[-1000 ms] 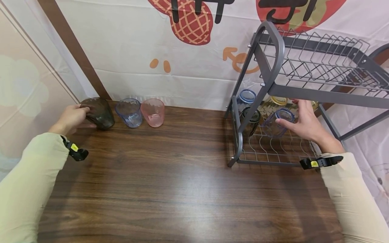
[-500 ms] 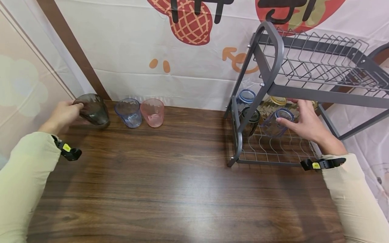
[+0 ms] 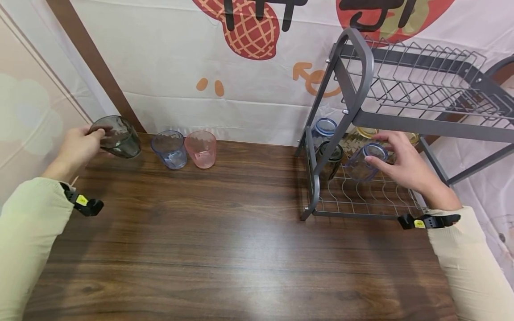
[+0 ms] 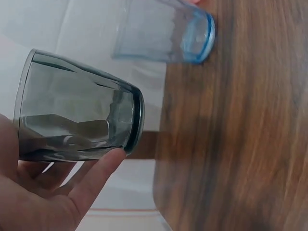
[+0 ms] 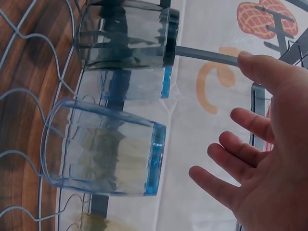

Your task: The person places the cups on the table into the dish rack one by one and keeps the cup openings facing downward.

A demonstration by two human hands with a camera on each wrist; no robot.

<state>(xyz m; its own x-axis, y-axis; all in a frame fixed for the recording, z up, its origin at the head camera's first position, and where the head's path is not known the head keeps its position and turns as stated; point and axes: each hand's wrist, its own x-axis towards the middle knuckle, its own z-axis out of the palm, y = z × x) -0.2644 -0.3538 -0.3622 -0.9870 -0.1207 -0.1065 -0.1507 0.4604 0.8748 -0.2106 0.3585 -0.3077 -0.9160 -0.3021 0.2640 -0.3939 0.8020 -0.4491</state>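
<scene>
My left hand (image 3: 78,149) grips a dark grey tumbler (image 3: 119,139) by its side, mouth up and tilted. In the left wrist view the thumb and fingers wrap the grey glass (image 4: 79,108), whose base hangs over the table. A blue tumbler (image 3: 170,154) and a pink tumbler (image 3: 201,151) stand upright just to its right. On the rack's lower shelf, my right hand (image 3: 407,165) is spread above an upside-down blue tumbler (image 3: 359,167). The right wrist view shows relaxed fingers (image 5: 226,161) apart from that blue glass (image 5: 103,149).
A grey two-tier wire rack (image 3: 315,187) stands at the right. Upside-down dark (image 3: 330,164), blue (image 3: 319,138) and yellow tumblers (image 3: 353,141) share its lower shelf. Its upper wire tier (image 3: 425,80) overhangs the right hand. A printed cloth (image 3: 257,116) hangs behind the wooden table (image 3: 225,236).
My left hand has lifted the grey tumbler off the table and carried it left, tipping it further. The right hand has barely shifted; its fingers have come slightly closer over the blue tumbler.
</scene>
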